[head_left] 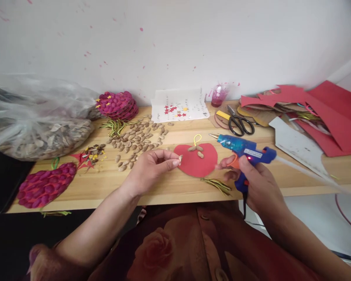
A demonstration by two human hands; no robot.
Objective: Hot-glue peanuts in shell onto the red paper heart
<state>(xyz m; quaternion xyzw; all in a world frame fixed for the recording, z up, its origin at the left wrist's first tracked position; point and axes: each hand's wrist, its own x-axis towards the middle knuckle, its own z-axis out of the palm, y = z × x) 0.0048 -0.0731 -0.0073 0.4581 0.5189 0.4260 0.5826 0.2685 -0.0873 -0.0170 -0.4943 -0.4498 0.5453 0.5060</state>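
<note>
Between the fingertips of my left hand [154,168] is a peanut [180,159], mostly covered by the thumb. It is close to the left edge of a red paper cutout [193,166] with a yellow loop [197,139] at its top. A few peanuts [200,154] lie on the cutout just under the loop. My right hand [259,181] grips a blue hot glue gun [235,143], fingers around its handle and orange trigger. Its nozzle points left, above the cutout's right side, and a glue stick trails from its back. A green-and-yellow string tassel [218,185] hangs below the cutout.
Loose peanuts [137,138] spread across the wooden table [166,191] on the left. A decorated purple piece [48,185], a stack of similar ones [117,104] and a plastic bag [46,132] lie farther left. Scissors [238,121], a cup [219,95] and red paper [336,117] stand behind, rightward.
</note>
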